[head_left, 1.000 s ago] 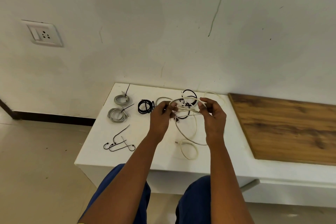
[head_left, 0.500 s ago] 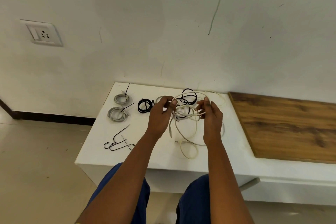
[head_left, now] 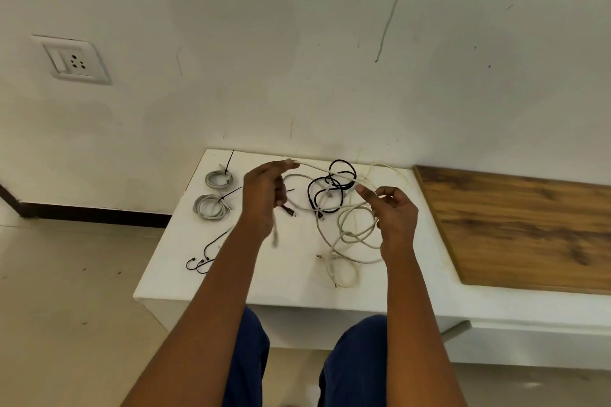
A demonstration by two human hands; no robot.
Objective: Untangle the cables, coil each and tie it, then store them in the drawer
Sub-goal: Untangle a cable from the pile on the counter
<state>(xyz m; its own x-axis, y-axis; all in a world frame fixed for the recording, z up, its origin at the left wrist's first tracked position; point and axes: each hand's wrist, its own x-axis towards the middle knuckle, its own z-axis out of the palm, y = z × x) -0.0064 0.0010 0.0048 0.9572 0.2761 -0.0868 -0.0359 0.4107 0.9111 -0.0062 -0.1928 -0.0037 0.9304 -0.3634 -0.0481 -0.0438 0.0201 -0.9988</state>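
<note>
Both hands pinch the thin white cable (head_left: 317,168), strung left-to-right between left hand (head_left: 263,190) and right hand (head_left: 393,208), above the black-and-white tangle (head_left: 334,192).

The cable (head_left: 350,231) you hold is off-white, its loops pale against the white table (head_left: 287,274). A black cable (head_left: 325,190) tangles with it. Two tied coils (head_left: 213,195) at your left are light grey, bound with black ties (head_left: 229,158); more black ties (head_left: 206,249) lie nearer you. The board (head_left: 515,228) is brown with darker wood-grain streaks. Your trousers (head_left: 353,363) look dark blue, though shadow blurs them.
</note>
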